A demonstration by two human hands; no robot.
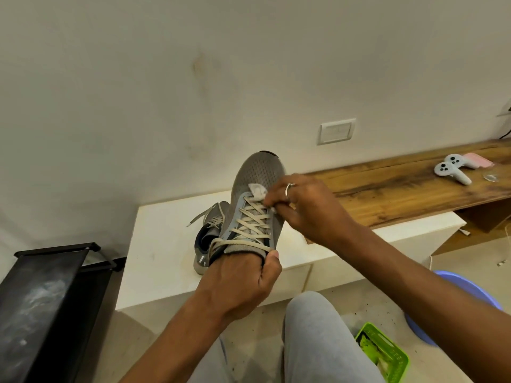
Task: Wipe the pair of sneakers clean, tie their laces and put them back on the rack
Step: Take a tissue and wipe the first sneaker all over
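While the black rack [49, 294] stands empty-fronted at far left, we judge the wiping step to be in hand. On the white tabletop [160, 239] the second sneaker [210, 225] lies with its laces loose. Just right of it our left grip [243, 280] is pushed into the collar of the raised sneaker [257, 175], thumb curled over the rim, holding it toe-up above the tabletop. At the top of its lacing a white wipe [258, 190] presses on the grey mesh, pinched by our right grip [304, 205], which sits just right of the laces. Next, we think, the wipe must sweep the rest of the upper while the left grip turns the shoe; tying comes after.
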